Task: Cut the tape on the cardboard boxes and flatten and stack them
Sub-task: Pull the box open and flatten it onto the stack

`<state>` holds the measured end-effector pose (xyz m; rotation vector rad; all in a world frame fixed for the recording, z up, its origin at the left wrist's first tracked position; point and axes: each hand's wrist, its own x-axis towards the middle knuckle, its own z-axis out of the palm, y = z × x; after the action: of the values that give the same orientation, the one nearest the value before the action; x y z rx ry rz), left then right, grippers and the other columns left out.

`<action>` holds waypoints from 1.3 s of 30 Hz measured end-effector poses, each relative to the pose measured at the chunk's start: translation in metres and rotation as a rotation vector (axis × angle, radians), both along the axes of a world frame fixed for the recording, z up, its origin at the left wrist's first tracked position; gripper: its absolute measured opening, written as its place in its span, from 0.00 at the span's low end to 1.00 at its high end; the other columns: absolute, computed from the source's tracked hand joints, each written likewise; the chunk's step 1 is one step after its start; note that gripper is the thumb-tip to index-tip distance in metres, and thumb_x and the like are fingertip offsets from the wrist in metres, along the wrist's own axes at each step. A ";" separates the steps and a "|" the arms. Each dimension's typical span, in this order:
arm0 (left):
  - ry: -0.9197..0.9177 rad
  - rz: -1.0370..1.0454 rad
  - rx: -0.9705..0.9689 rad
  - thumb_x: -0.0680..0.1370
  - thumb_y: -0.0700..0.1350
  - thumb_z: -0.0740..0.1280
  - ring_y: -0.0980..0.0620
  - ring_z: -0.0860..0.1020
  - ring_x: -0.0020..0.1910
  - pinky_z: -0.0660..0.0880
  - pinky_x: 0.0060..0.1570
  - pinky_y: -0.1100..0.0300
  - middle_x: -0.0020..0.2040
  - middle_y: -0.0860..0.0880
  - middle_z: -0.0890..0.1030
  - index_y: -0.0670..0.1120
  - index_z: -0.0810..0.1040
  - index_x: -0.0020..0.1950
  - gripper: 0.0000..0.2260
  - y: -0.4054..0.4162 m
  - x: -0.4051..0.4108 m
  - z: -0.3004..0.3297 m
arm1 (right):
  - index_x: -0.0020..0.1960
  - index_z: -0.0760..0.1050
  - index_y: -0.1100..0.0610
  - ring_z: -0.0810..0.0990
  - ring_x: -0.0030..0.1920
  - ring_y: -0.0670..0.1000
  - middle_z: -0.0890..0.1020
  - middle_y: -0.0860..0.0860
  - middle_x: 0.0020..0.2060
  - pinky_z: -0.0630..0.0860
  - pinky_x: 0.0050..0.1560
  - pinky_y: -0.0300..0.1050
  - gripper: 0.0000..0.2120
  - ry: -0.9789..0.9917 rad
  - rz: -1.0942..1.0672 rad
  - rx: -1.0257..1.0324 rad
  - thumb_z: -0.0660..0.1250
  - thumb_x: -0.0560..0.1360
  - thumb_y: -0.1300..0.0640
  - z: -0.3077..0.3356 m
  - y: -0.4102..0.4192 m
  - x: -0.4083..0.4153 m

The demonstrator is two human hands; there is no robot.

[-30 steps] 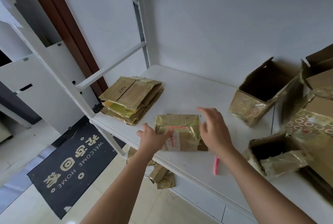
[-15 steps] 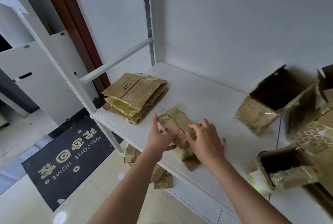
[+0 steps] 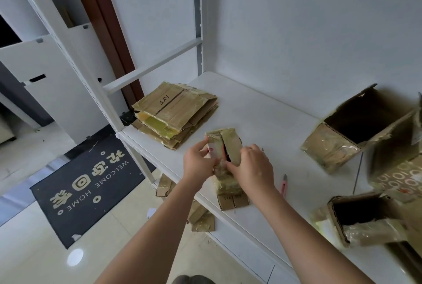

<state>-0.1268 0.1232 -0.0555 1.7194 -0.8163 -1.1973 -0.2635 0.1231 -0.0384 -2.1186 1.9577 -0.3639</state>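
Since a second ago I see the small box (image 3: 225,146) raised off the white shelf (image 3: 262,119), gripped by the fingers of left hand (image 3: 198,165) and right hand (image 3: 255,169). Flattened stack (image 3: 175,112) lies left; doormat (image 3: 84,183) on floor.

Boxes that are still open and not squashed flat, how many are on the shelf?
3, maybe more hidden off the right edge. One open box lies by the wall, a printed one sits at the right edge, and another is at the front right.
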 end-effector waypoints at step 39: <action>-0.321 -0.134 0.062 0.74 0.37 0.65 0.46 0.80 0.41 0.81 0.40 0.48 0.52 0.49 0.79 0.50 0.62 0.78 0.32 -0.009 -0.012 0.007 | 0.54 0.83 0.61 0.79 0.39 0.35 0.81 0.45 0.38 0.70 0.39 0.25 0.11 -0.723 0.015 0.037 0.70 0.77 0.55 -0.030 0.027 -0.052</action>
<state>-0.1390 0.1137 -0.0483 1.9644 -1.1101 -1.0554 -0.3152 0.1500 -0.0680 -1.6386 1.4977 -0.9257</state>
